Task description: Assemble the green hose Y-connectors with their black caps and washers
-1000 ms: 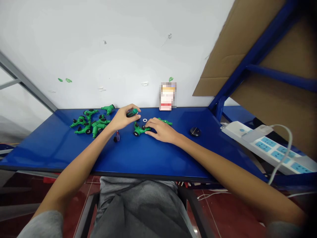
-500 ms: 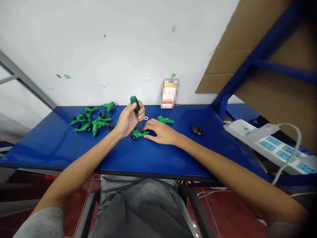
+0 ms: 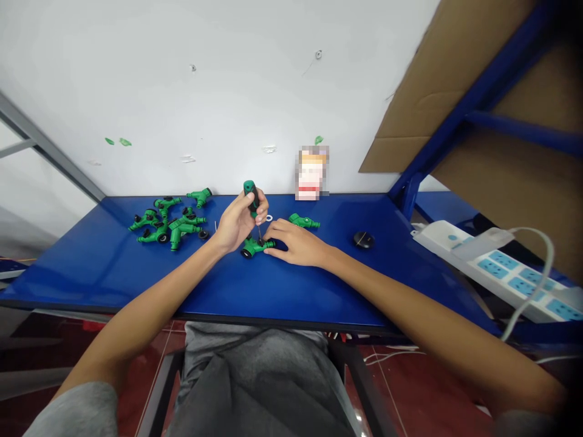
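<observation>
My left hand [image 3: 232, 226] is wrapped round the green and black handle of a screwdriver [image 3: 250, 193], thumb along its side. The shaft points down to a black part on top of a green hose connector [image 3: 248, 249] lying on the table. From the right, my right hand [image 3: 298, 243] grips the connector's end between thumb and fingers. Its fingertips are close to the screwdriver's tip, and the exact contact there is too small to tell. Just behind the hands lies a white ring [image 3: 269, 218]. Another green connector [image 3: 304, 221] rests beyond my right hand.
Several green hose connectors [image 3: 175, 230] are piled at the left of the blue table [image 3: 291, 291], with a black ring [image 3: 203, 234] beside them. A round black object [image 3: 364, 240] sits to the right. A white power strip [image 3: 496, 267] and a blurred box [image 3: 312, 173] are also there.
The screwdriver handle has swung slightly to the right and stands more upright. My right hand and the connector have stayed in nearly the same place.
</observation>
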A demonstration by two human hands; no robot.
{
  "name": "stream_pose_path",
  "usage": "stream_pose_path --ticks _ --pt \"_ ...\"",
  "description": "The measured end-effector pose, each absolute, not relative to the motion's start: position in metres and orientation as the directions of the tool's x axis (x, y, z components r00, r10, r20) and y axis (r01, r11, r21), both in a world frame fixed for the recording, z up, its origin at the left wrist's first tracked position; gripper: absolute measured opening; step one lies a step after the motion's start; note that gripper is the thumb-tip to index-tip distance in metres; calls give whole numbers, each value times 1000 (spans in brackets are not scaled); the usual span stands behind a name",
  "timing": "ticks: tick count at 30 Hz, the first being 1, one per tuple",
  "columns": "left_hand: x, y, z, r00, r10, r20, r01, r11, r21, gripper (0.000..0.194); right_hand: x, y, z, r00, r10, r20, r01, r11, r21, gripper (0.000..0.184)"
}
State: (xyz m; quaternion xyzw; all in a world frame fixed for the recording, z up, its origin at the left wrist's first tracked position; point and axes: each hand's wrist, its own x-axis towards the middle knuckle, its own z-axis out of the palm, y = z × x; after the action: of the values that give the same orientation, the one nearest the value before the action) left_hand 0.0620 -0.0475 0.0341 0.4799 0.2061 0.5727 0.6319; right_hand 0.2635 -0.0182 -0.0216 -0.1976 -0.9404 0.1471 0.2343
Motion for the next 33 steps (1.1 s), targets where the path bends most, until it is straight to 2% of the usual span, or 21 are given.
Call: stream_pose_path --ticks 10,21,29,33 --pt "59 -43 31 278 904 324 -509 -147 848 30 264 -18 -21 -813 440 383 302 879 -369 20" --pt "60 -47 32 330 881 340 -384 -204 901 46 264 -17 -22 -810 443 384 307 879 -366 20" --pt "51 -41 33 286 829 482 -113 -470 875 39 263 -17 -23 -807 434 401 303 886 -350 19" --pt "44 -41 40 264 805 531 -60 -536 842 50 263 -18 -22 -811 435 391 301 884 -359 18"
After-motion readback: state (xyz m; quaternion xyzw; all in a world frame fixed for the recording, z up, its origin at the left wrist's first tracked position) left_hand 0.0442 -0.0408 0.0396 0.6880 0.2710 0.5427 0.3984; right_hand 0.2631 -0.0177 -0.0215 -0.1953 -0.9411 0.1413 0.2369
